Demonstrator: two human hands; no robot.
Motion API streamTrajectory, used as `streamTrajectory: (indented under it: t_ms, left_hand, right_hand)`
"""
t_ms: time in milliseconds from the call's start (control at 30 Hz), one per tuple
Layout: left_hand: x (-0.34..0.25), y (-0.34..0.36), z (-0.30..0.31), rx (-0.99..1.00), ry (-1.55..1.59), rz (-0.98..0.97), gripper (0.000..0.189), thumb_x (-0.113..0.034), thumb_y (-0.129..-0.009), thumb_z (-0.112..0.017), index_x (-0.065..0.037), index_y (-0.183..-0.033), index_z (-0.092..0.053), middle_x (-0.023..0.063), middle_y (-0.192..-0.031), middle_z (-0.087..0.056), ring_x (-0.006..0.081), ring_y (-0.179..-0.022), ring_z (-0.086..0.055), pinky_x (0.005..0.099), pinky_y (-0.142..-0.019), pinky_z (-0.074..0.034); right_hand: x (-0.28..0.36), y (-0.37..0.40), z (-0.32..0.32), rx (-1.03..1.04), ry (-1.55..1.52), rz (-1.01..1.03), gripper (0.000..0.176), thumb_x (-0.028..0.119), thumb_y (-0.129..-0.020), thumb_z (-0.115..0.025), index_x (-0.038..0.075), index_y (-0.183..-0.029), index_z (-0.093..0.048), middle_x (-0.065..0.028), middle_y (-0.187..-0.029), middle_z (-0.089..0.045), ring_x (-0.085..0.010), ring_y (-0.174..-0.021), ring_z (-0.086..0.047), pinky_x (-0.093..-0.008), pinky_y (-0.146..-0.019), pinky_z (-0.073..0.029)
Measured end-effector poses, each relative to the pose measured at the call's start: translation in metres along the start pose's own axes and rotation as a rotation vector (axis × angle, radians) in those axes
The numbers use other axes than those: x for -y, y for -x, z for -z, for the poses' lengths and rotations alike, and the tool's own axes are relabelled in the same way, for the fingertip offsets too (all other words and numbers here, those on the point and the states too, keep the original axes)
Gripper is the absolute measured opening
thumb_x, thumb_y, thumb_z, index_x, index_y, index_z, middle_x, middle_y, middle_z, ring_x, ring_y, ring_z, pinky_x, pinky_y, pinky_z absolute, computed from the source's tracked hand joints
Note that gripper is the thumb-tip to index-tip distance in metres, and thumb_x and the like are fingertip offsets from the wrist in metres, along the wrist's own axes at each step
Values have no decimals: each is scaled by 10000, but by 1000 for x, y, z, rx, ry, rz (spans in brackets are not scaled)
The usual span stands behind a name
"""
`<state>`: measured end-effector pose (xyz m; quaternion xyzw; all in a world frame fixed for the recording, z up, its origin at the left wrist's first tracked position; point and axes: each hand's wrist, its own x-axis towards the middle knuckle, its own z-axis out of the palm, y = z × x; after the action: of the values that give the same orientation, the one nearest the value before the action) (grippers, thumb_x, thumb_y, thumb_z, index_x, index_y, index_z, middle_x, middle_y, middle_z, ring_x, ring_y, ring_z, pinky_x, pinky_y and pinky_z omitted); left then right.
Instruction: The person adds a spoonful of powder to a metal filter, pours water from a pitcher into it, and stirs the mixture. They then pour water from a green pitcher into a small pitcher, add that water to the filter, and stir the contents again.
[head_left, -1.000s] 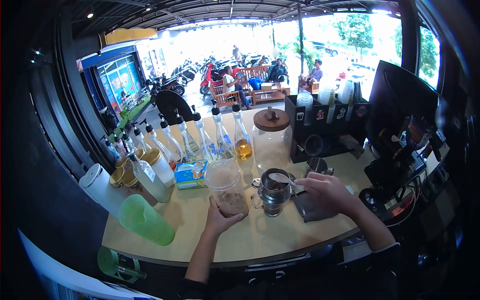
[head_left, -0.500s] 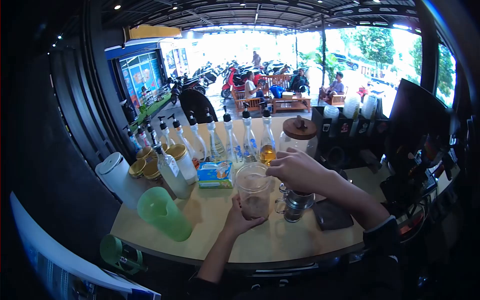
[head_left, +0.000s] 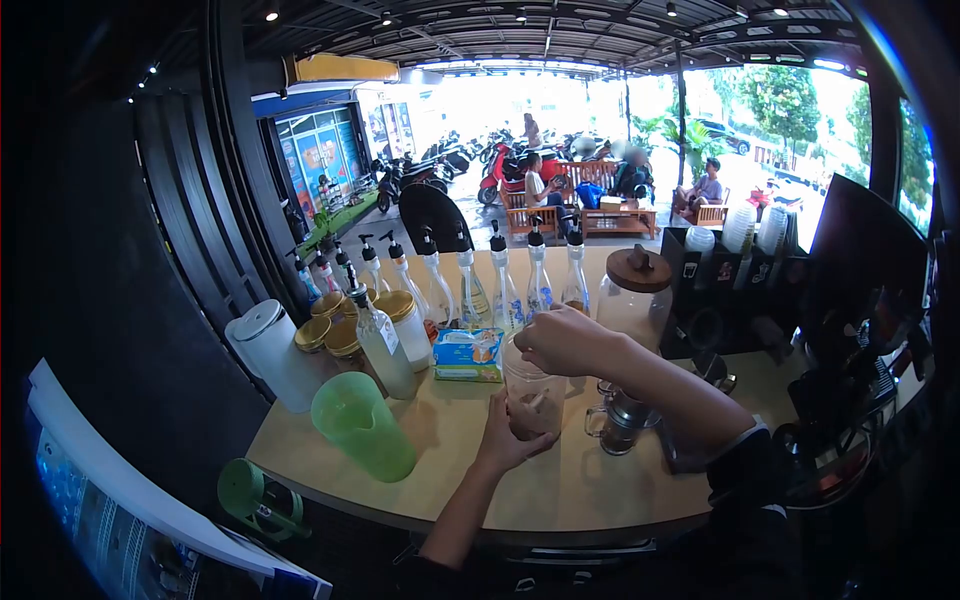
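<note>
A clear jar [head_left: 536, 388] stands upright on the counter with a little cloudy content low inside. My left hand [head_left: 515, 437] wraps round its lower side. Over the mouth, my right hand [head_left: 565, 340] is closed in a pinch on a thin utensil that reaches down into the jar; its exact kind is hard to make out. A pale end shows through the wall. Just right of the jar are a glass mug with a metal coffee dripper [head_left: 622, 420], partly under my right forearm. Left of the jar lies a blue wipes packet [head_left: 468, 356].
A green pitcher [head_left: 362, 425] stands at the left front. Behind it are a glass bottle [head_left: 385, 345], lidded canisters and several pump bottles [head_left: 501, 285]. A wooden-lidded jar [head_left: 636, 300] and a cup holder [head_left: 735, 270] are at the back right. People sit beyond the counter.
The whole view has shifted, so things appear farther right. My right hand has moved over the jar's mouth, and the utensil now reaches lower inside. My left hand keeps its grip.
</note>
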<state>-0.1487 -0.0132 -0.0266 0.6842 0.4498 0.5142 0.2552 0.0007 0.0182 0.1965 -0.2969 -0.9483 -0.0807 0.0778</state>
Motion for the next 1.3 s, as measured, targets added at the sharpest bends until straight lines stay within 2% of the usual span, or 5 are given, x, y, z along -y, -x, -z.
streamTrajectory:
  t_ms: [367, 533, 733, 1067, 1300]
  left_hand:
    - [-39, 2, 8, -147, -9, -176, 1012, -279, -559, -870, 9, -1340, -292, 186, -1199, -455, 332, -1126, -486, 419, -923, -436]
    - [-38, 6, 12, -538, -303, -517, 524, -137, -657, -791, -32, -1095, -525, 133, -975, -559, 300, -886, -572, 396, -801, -470]
    - [-111, -13, -37, -298, -183, -855, 245, -87, -723, -708, -59, -923, -568, 98, -806, -554, 258, -711, -552, 350, -663, -463]
    - [-92, -59, -92, -290, 246, -389, 785, -434, -716, -750, -7, -1286, -421, 131, -1231, -474, 239, -1165, -468, 397, -966, -383]
    - [-60, -47, -103, -3, 419, -232, 953, -486, -597, -841, -12, -1303, -411, 128, -1267, -499, 240, -1187, -493, 374, -1024, -373]
  right_hand:
    - [-14, 62, 4, -463, -151, 132, 305, 205, -835, -629, 43, -1088, -574, -103, -1068, -574, -279, -1026, -572, -412, -901, -441]
    - [-34, 134, 8, -606, -215, -50, 269, 152, -824, -662, 46, -1063, -596, -100, -1030, -581, -306, -915, -595, -389, -798, -483]
    - [-64, 199, -21, -706, -358, -330, 220, 29, -809, -637, 28, -1027, -608, -68, -942, -569, -163, -742, -549, -282, -672, -480]
    - [-131, 295, -160, -940, -187, -854, 339, 155, -883, -573, -3, -1179, -528, -195, -1201, -501, -360, -1093, -521, -413, -938, -410]
    - [-128, 298, -192, -1010, -694, -868, 311, 193, -964, -485, -14, -1195, -501, -161, -1074, -576, -246, -999, -581, -334, -880, -439]
